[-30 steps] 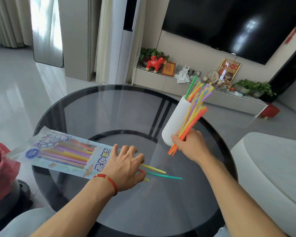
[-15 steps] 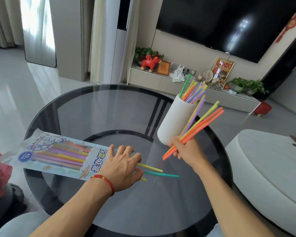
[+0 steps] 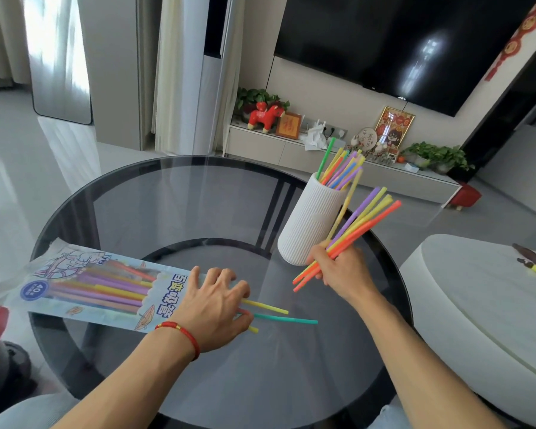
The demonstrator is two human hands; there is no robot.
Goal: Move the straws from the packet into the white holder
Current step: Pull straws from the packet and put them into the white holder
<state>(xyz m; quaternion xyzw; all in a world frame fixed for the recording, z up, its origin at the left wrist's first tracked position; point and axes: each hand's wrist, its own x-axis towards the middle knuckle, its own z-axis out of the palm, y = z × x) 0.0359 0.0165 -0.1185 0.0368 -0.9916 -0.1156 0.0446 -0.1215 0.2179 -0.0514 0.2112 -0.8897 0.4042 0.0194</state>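
Straws wait in three places around the holder [image 3: 311,224], which stands clear of the table [image 3: 174,193] rim. Left of it lies the packet [image 3: 84,289], pinned by your left hand [image 3: 212,308], fingers spread flat. Your right hand [image 3: 338,270], clenched on a bunch [image 3: 359,224], hovers just right of it, with open air above its crowded mouth.

The right hand [image 3: 338,270] now holds its straws [image 3: 353,233] lower and more tipped over. They point away from the white holder [image 3: 310,224].

Round glass table [image 3: 167,212], dark wall television [image 3: 399,41], red toy horse [image 3: 265,116] on low cabinet [image 3: 260,148].
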